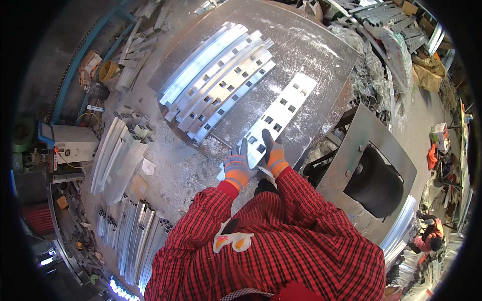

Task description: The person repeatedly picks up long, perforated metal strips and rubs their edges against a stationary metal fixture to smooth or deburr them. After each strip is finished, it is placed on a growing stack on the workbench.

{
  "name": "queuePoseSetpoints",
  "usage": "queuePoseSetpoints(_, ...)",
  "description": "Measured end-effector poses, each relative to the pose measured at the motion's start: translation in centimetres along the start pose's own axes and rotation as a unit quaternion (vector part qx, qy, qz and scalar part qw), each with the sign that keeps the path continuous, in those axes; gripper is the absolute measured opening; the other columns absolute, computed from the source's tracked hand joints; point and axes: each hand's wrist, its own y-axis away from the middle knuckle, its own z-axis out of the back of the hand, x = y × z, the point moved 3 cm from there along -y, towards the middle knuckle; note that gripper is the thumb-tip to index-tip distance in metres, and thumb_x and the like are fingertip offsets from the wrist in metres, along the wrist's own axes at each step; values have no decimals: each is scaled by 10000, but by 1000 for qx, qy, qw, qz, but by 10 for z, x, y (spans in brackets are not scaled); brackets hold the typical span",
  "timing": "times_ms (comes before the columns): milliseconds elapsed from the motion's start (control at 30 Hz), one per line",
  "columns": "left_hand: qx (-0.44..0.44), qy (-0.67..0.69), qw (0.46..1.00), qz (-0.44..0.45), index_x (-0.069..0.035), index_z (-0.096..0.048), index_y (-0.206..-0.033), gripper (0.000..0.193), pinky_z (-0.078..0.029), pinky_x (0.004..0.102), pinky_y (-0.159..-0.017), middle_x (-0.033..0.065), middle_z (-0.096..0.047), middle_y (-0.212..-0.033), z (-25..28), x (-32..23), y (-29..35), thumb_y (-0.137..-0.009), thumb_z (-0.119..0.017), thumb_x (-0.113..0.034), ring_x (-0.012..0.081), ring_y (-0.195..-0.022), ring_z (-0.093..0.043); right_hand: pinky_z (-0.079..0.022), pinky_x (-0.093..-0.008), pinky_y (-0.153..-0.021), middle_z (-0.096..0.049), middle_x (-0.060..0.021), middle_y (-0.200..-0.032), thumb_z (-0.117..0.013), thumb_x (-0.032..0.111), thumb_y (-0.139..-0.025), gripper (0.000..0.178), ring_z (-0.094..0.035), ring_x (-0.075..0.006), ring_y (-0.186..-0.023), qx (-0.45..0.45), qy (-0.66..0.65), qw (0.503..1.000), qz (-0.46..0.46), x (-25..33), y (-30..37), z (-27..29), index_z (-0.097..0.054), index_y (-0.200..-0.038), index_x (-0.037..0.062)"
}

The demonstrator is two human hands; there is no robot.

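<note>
A pale metal profile with pairs of square holes point(282, 110) lies slantwise on the dark worktable, its near end toward me. My left hand point(238, 166), in an orange and grey work glove, grips that near end along its left edge. On the opposite edge, my right hand point(274, 154) in a matching glove holds it with the fingers partly beneath. Left of it on the table rests a row of several similar profiles point(221, 83), some plain and shiny, others with square holes.
The worktable point(321, 55) has a dark, scuffed top with whitish dust. At my right stands a metal frame with a black wheel point(376, 180). Stacks of metal profiles point(120, 155) lie on the floor to my left. Far right, another person point(429, 233) is low down among materials.
</note>
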Motion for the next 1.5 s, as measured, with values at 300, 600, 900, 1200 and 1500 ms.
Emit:
queuePoseSetpoints(300,-27,-3,999,-36,-87,-154,-1595,1179,-390,553,-1041,240,-457,-1400,-25,19,-52,-722,-758,-600,435,-1276,-446,-516,-283,-579,-649,-63,-913,-667,397,-957,387,-612,-151,-683,-55,282,958,6,31,-27,74,-559,-1154,81)
queuePoseSetpoints(600,32,288,957,25,-107,-343,-1552,1116,-310,484,-1155,247,-416,-1522,-4,42,-96,-755,-536,-864,399,-1386,-421,-524,-324,-793,-654,-59,-988,-560,561,-977,572,-623,-180,-869,-27,165,984,-64,-28,-71,132,-571,-1281,77)
queuePoseSetpoints(900,310,344,886,-18,-102,-318,-1560,1203,-413,460,-1092,268,-517,-1430,-38,43,-120,-699,-551,-908,440,-1337,-483,-497,-400,-993,-578,-115,-1341,-408,745,-942,857,-570,-253,-1202,49,-37,991,-116,-27,-24,27,-402,-1468,69)
queuePoseSetpoints(1200,195,267,943,-29,-63,-337,-1548,1190,-371,420,-1134,250,-340,-1560,-7,47,-52,-711,-601,-866,417,-1397,-410,-438,-478,-1082,-524,-147,-1417,-426,830,-858,995,-533,-333,-1272,128,-66,979,-142,-21,19,17,-376,-1490,63)
queuePoseSetpoints(1500,-7,320,946,51,5,-501,-1422,1059,-401,503,-1069,311,-473,-1396,-8,68,100,-745,-569,-807,471,-1290,-445,-347,-464,-1149,-448,-139,-1485,-409,830,-857,1011,-455,-310,-1336,235,68,931,-272,-69,111,4,-382,-1500,50)
